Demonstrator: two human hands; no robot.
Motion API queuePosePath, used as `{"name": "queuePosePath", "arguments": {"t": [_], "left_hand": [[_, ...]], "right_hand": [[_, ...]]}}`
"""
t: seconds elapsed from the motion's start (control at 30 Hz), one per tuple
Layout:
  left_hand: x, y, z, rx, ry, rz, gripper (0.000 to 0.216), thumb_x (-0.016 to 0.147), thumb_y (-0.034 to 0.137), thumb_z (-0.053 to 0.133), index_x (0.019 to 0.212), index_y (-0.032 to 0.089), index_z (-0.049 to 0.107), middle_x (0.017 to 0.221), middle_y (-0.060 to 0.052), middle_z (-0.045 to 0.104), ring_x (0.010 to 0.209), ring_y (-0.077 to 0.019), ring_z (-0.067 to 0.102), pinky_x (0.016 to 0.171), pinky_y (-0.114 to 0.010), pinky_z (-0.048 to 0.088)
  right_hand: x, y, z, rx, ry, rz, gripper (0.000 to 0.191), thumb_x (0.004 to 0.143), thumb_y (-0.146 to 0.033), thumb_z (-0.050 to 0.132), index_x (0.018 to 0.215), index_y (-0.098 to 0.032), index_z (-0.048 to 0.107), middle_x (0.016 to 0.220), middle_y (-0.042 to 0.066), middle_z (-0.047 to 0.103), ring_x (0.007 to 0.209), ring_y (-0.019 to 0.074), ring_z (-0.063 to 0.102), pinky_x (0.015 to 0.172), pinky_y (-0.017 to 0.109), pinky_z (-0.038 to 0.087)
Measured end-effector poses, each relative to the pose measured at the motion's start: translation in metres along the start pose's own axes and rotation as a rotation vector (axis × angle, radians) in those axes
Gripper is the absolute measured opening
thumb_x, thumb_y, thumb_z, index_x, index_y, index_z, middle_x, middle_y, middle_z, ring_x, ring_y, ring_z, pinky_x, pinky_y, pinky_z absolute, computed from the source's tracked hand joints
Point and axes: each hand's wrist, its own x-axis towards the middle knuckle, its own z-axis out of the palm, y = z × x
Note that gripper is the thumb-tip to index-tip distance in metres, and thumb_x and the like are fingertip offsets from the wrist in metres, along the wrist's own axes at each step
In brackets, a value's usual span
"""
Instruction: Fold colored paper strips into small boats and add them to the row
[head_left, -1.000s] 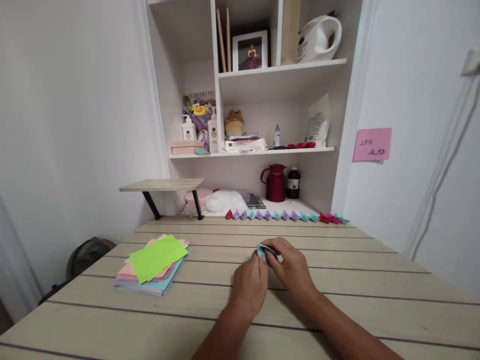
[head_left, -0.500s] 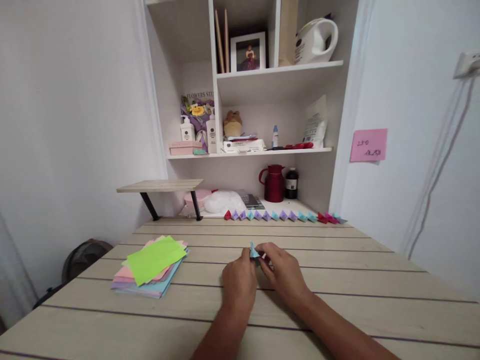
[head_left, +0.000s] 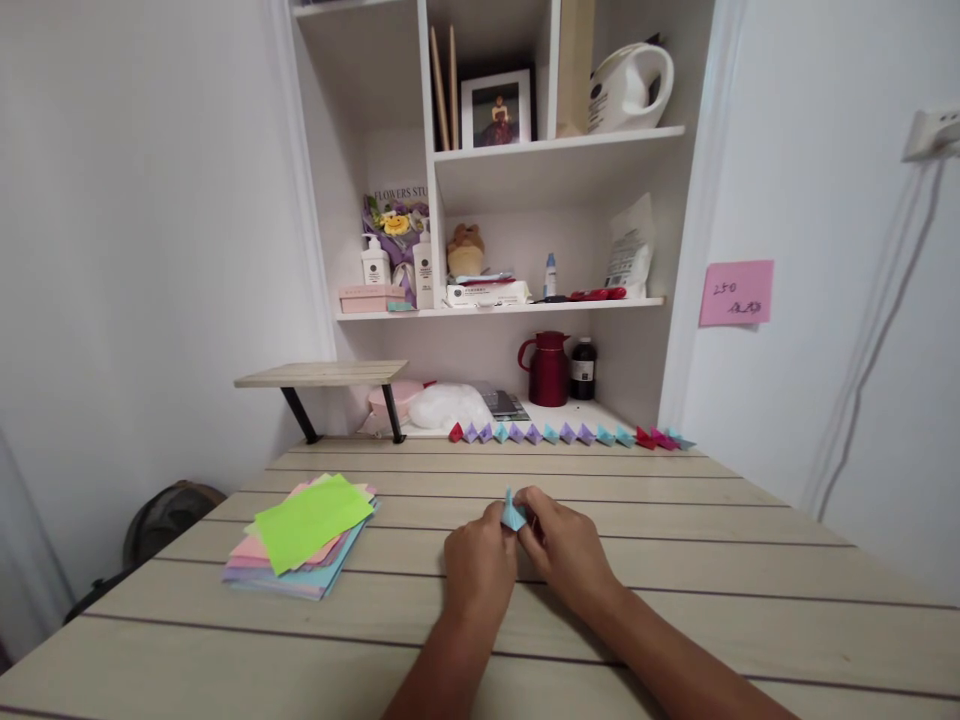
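Light-blue folded paper piece (head_left: pixel 513 516): side edges hidden by my left grip (head_left: pixel 480 562) and my right grip (head_left: pixel 568 548); can't see exact contact. My bare forearms (head_left: pixel 450 660) run off the bottom. Multicoloured paper stack (head_left: pixel 289 582) mostly covered by a neon-green paper sheet (head_left: pixel 313 522); can't count layers. Pink square paper note (head_left: pixel 737 293): lower line illegible. White plastic wall socket (head_left: pixel 928 135) cut by right edge.
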Motion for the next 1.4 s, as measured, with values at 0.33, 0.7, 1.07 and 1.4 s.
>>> {"name": "queuePosePath", "arguments": {"t": [0.33,0.7,1.07,1.4], "left_hand": [[-0.002,0.002,0.001,-0.009,0.014,0.065,0.026,0.088,0.021,0.045,0.102,0.025,0.065,0.081,-0.006,0.075,0.075,-0.0239,0.070,0.061,-0.028,0.040],[0.000,0.000,-0.004,0.010,0.105,-0.087,0.034,0.088,0.018,0.041,0.106,0.026,0.068,0.078,-0.007,0.075,0.075,-0.0235,0.070,0.063,-0.029,0.041],[-0.005,0.001,-0.002,-0.299,0.307,0.036,0.016,0.094,0.025,0.040,0.103,0.021,0.053,0.087,-0.003,0.069,0.079,-0.0181,0.067,0.068,-0.026,0.043],[-0.080,-0.023,-0.013,-0.378,0.186,-0.033,0.014,0.084,0.014,0.044,0.092,0.022,0.052,0.087,-0.004,0.064,0.079,-0.0180,0.063,0.072,-0.030,0.049]], "right_hand": [[0.001,-0.001,-0.003,0.036,0.020,0.015,0.022,0.080,-0.011,0.043,0.097,-0.024,0.049,0.093,0.001,0.062,0.069,0.0166,0.058,0.063,0.026,0.038],[0.004,0.012,-0.005,0.078,0.131,0.081,0.016,0.077,-0.015,0.045,0.089,-0.022,0.052,0.084,0.001,0.064,0.065,0.0167,0.057,0.061,0.025,0.037],[0.002,0.015,0.002,0.313,0.128,0.358,0.005,0.079,-0.024,0.046,0.074,-0.024,0.048,0.055,-0.006,0.053,0.050,0.0146,0.051,0.051,0.023,0.036],[-0.055,-0.018,-0.020,0.328,-0.105,0.374,0.012,0.070,-0.014,0.047,0.068,-0.024,0.042,0.056,-0.007,0.052,0.051,0.0138,0.051,0.050,0.022,0.032]]}}
